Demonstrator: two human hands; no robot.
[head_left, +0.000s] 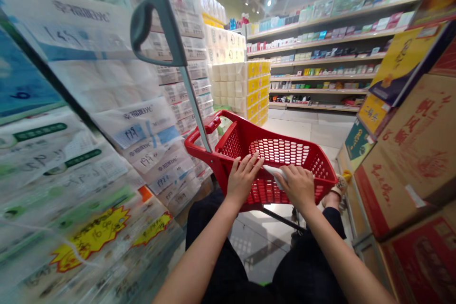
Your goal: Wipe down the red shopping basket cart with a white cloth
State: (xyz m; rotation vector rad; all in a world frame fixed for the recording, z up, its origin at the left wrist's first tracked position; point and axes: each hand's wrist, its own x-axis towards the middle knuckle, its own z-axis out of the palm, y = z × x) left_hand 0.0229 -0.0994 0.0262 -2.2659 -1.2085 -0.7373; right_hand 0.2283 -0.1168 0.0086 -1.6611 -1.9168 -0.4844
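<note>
A red shopping basket (295,145) with perforated sides and a pull rod stands in front of my knees. My left hand (244,178) lies on the basket's near rim with the fingers stretched out, holding nothing. Beside it, my right hand (298,186) is closed on a white cloth (274,170), pressed against the near rim. Part of the cloth is hidden under the fingers, so I cannot tell whether it is fabric or paper. The basket's grey handle (176,33) rises on its metal rod at the upper left. Inside the basket I make out only red mesh.
Stacked tissue packs (142,128) wall the left side, with yellow price tags (94,237) on them. Cardboard boxes (416,147) line the right. Shelves of small goods (320,59) stand at the back, beyond a tiled floor (295,128).
</note>
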